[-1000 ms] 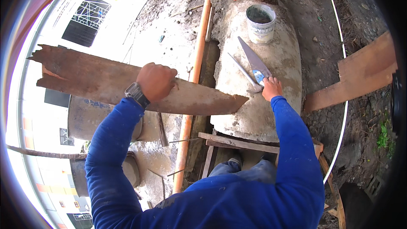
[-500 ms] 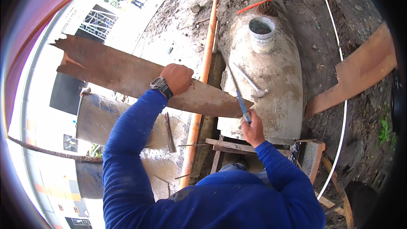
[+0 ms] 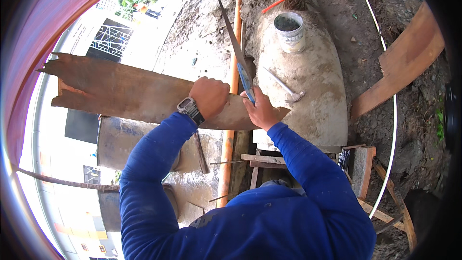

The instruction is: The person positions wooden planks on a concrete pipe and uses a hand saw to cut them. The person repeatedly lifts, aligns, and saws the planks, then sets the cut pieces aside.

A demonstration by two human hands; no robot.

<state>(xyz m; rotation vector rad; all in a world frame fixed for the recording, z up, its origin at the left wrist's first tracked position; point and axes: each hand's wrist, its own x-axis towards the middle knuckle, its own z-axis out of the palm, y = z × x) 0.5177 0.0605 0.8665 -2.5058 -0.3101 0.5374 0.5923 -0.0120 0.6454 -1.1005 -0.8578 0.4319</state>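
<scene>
A long brown plywood strip (image 3: 130, 86) lies crosswise before me, with a ragged left end and a pointed right end. My left hand (image 3: 211, 97) is closed over its upper edge, right of the middle. My right hand (image 3: 262, 109) grips the blue handle of a handsaw (image 3: 234, 43), in front of the strip's right part. The saw blade points up and away to the left, beyond the strip's far edge, and overlaps an orange pipe in view. A hammer (image 3: 285, 86) rests on the concrete surface just right of my right hand.
A bucket (image 3: 294, 43) holding grey material stands on the rounded concrete (image 3: 322, 86). Behind it lies an orange-red bar (image 3: 281, 1). The long orange pipe (image 3: 226, 159) runs lengthwise. A cut plywood piece (image 3: 399, 70), a white hose (image 3: 393, 139) and timber framing (image 3: 363, 173) are at right.
My right hand has moved up and left with the saw. The blade now reaches farther away, off the strip's pointed tip. The strip appears slightly farther left, still in my left hand.
</scene>
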